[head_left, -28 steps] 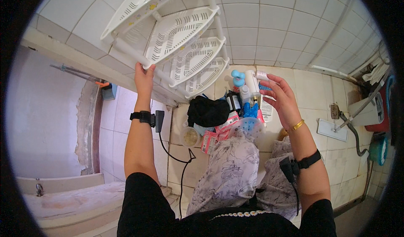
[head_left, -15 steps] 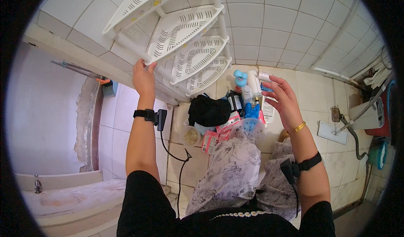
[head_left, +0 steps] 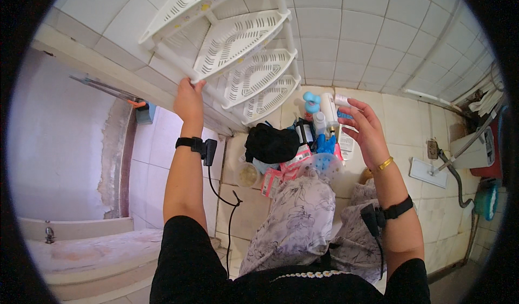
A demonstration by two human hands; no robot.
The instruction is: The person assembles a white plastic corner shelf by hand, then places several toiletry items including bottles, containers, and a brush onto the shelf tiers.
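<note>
A white plastic corner shelf (head_left: 238,39) with slotted, triangular tiers stands in the tiled corner at the upper left. My left hand (head_left: 190,99) is closed on its front post, just under one tier's corner. My right hand (head_left: 366,128) hovers to the right with fingers spread and slightly curled, and I see nothing in its grasp. Nearest to it are a white bottle (head_left: 328,107), a small white bottle with a cap (head_left: 319,123) and a light blue plastic item (head_left: 311,102) on the floor. Its fingertips overlap a white cylindrical container (head_left: 341,99); contact cannot be told.
A black cloth bundle (head_left: 272,143), pink packets (head_left: 272,182), a clear tub (head_left: 247,174) and a translucent perforated basket (head_left: 336,169) crowd the floor before my knees. To the right lie a flat mop (head_left: 428,172) and a grey hose (head_left: 454,177). A doorway ledge (head_left: 81,225) runs along the left.
The view has shifted slightly, so the shelf and floor items appear a little further right. My left hand keeps its hold on the post; my right hand stays raised in nearly the same pose.
</note>
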